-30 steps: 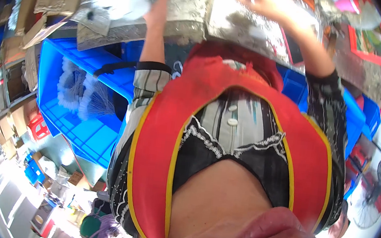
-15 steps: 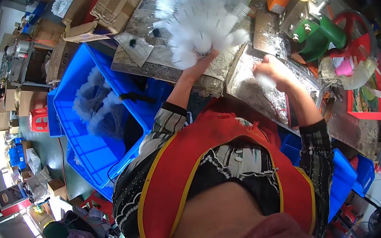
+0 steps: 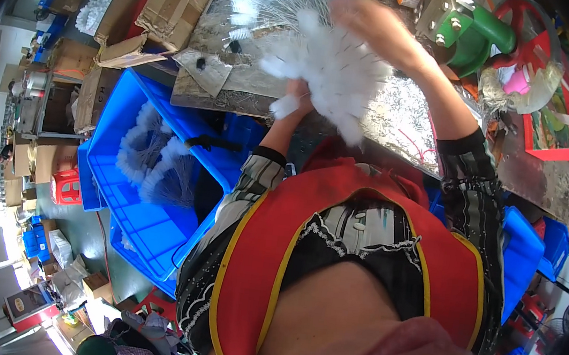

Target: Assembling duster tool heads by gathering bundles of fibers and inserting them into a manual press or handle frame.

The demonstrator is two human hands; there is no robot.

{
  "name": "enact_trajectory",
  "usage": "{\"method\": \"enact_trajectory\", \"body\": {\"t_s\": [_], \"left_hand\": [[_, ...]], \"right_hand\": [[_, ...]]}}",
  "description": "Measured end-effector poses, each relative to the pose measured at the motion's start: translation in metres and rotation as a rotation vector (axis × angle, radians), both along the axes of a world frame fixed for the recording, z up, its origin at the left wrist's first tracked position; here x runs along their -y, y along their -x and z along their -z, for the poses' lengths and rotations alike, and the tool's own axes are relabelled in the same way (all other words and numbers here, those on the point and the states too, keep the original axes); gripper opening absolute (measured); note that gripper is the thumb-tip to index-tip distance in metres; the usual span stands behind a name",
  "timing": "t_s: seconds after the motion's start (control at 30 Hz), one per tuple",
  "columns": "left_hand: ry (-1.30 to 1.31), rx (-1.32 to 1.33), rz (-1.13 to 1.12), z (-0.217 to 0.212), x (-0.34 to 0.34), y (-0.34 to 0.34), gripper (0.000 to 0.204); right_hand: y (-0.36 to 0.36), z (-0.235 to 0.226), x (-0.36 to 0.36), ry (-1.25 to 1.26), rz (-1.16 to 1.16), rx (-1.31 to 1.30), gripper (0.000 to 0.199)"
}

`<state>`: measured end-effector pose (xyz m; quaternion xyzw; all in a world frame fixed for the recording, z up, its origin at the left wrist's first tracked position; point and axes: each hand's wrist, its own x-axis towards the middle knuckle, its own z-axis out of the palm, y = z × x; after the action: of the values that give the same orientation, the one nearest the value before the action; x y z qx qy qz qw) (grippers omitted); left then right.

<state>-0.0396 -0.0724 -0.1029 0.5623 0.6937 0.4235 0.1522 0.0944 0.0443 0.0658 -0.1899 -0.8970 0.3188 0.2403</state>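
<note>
A bunch of white-bristled wire brushes (image 3: pixel 341 79) fans out over the front edge of the worktable, with my left hand (image 3: pixel 300 99) closed around its stems at the lower left. One white brush head sticks out beside that hand. My right hand (image 3: pixel 368 26) is over the top of the bunch, next to a heap of similar brushes (image 3: pixel 269 0) with thin wire stems bared. Motion smears its fingers, so I cannot see whether they grip anything.
A blue plastic bin (image 3: pixel 112 123) holding more brush bundles (image 3: pixel 144 147) stands left of the table. An open cardboard box (image 3: pixel 178 4) is behind it. To the right are a green machine (image 3: pixel 480 35) with a red wheel and a red tray (image 3: pixel 552 141).
My right hand has moved left and up from the shiny tray to the bunch. The bunch in my left hand has swung down and right, uncovering wire stems of the heap behind.
</note>
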Motion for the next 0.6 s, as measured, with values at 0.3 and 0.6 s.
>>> {"method": "enact_trajectory", "body": {"t_s": [0.3, 0.6], "left_hand": [[0.246, 0.264, -0.112, -0.010, 0.012, 0.043, 0.039], [0.680, -0.380, 0.170, -0.093, 0.056, 0.046, 0.056]], "right_hand": [[-0.013, -0.023, 0.036, -0.502, -0.085, -0.319, 0.039], [0.037, 0.094, 0.064, -0.767, -0.273, 0.235, 0.020]]}}
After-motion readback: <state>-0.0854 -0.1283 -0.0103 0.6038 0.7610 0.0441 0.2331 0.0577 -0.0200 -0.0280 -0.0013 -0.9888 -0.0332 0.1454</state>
